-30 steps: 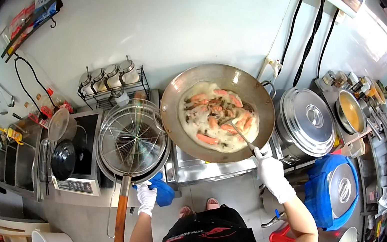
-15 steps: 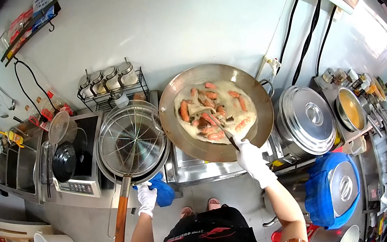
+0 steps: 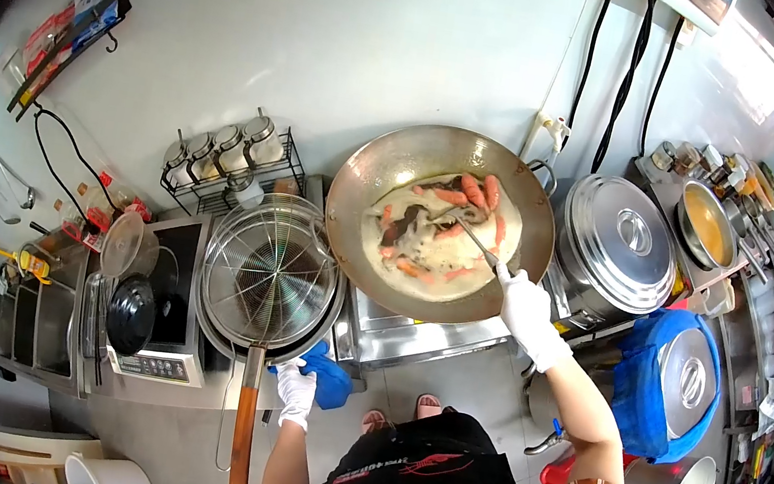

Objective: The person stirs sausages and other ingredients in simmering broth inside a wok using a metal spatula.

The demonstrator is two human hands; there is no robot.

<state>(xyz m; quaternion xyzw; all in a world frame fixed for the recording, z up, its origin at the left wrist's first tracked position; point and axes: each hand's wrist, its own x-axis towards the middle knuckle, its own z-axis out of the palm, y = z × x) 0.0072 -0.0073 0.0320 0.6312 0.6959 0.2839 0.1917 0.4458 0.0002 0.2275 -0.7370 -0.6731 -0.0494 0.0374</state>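
My white-gloved right hand (image 3: 529, 315) is closed round the handle of a long metal cooking utensil (image 3: 480, 244). The utensil's far end dips into pale foaming liquid in a wide wok (image 3: 347, 236), so its exact shape is unclear. Reddish sausages (image 3: 477, 191) and some dark pieces lie in the foam, partly covered. Lower left, my gloved left hand (image 3: 293, 391) grips a blue cloth (image 3: 326, 380) beside the rim of a pot. Across that pot rests a round wire strainer (image 3: 266, 269) with a long wooden handle.
Left of the strainer is an induction cooker (image 3: 159, 368) with a black lid (image 3: 130, 315). Behind stands a rack of seasoning jars (image 3: 265, 139). To the wok's right are a lidded steel pot (image 3: 618, 240), a pan of orange-brown liquid (image 3: 706, 224) and a blue-wrapped pot (image 3: 638, 383).
My right hand has moved slightly right, drawing the utensil through the wok. Sausages have shifted and several are now bunched at the upper right of the foam. My left hand has barely moved.
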